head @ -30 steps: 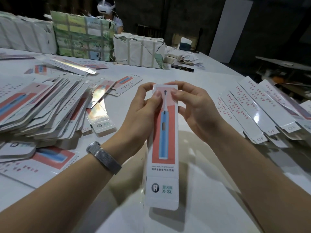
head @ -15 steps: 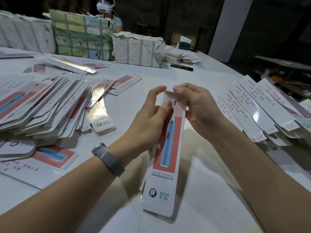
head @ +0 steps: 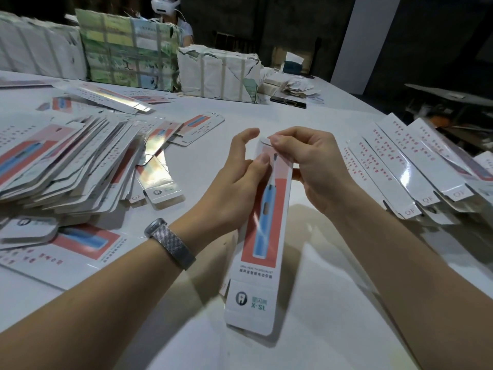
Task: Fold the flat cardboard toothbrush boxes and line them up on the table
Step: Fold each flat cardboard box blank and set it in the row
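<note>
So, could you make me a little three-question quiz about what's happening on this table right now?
1. True or false: the toothbrush box being worked on lies flat on the table.
2. Which hand pinches the flap at the box's far end: A) left hand B) right hand?
3. Fill in: the row of folded boxes lies to the person's ____, and the pile of flat boxes opposite.

Key: 1 false, both hands hold it up; 2 B; 3 right.

Your white table [head: 280,121] is carrying flat box blanks [head: 61,166] heaped left, folded boxes [head: 416,166] lining right, wrapped bundles [head: 218,73] behind.
</note>
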Available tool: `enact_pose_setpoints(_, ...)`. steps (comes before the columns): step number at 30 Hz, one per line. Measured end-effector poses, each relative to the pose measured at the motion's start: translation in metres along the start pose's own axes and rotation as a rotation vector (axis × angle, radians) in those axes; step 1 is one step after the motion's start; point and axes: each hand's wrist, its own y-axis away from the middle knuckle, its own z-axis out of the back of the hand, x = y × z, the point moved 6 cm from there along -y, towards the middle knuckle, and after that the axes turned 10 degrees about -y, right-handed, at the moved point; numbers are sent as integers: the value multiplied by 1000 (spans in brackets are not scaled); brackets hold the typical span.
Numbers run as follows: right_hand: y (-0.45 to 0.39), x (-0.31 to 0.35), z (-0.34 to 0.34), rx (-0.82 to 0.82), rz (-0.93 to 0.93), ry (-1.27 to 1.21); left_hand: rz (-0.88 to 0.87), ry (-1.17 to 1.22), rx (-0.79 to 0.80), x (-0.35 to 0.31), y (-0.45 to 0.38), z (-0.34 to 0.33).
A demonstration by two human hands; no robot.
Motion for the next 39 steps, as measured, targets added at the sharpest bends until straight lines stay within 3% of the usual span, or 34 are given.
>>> enact_pose_setpoints(10, -4, -3, 4, 80, -90, -77, -84, -8, 37, -6, -2, 6)
enact_pose_setpoints(23, 1, 2, -7, 116, -60, 2, 3, 82, -64, 3, -4, 14)
enact_pose_setpoints(30, 2, -15, -14, 123, -291, -286, -4, 56, -178, 3, -8, 21)
enact_pose_setpoints(33, 0, -13, -16, 105, -288, -438, 3, 22, -249, 4, -8, 21)
enact_pose_setpoints(34, 0, -12, -16, 100, -252, -385, 14, 28, -273, 4, -8, 23)
enact_pose_setpoints(37, 4, 2, -18, 146, -12, 251, 36, 162, -348, 1, -4, 29)
enact_pose_setpoints(39, 6, 8, -21, 185, 73, 506, 43, 321, -332, -2, -4, 27)
